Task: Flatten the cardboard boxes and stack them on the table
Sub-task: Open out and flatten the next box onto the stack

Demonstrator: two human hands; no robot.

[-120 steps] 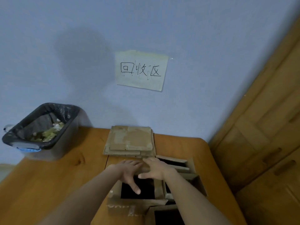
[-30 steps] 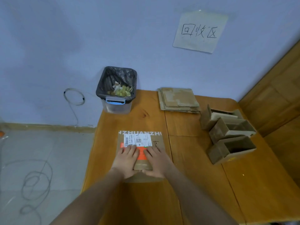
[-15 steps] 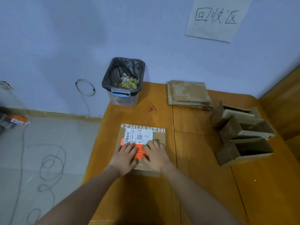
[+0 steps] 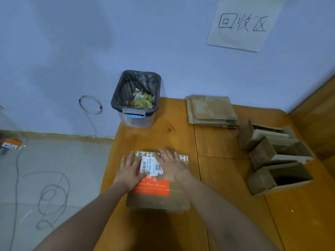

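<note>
A flattened cardboard box point(image 4: 157, 198) with an orange stripe and a white shipping label lies on the wooden table point(image 4: 226, 205) near its left edge. My left hand point(image 4: 129, 172) presses flat on the box's far left part, fingers spread. My right hand point(image 4: 170, 166) presses flat beside it, over the label's right side. A stack of flattened boxes point(image 4: 212, 111) lies at the back of the table by the wall. Three open, unflattened boxes point(image 4: 279, 156) stand in a row at the right.
A bin point(image 4: 136, 98) lined with a black bag and holding scraps stands at the table's back left corner. A paper sign point(image 4: 243, 24) hangs on the wall. Cables point(image 4: 52, 196) lie on the tiled floor left of the table. A wooden door panel point(image 4: 315, 113) is at the right.
Both hands slid forward along the flattened box, from its near half up to the label at its far edge. The view moved in closer to the table.
</note>
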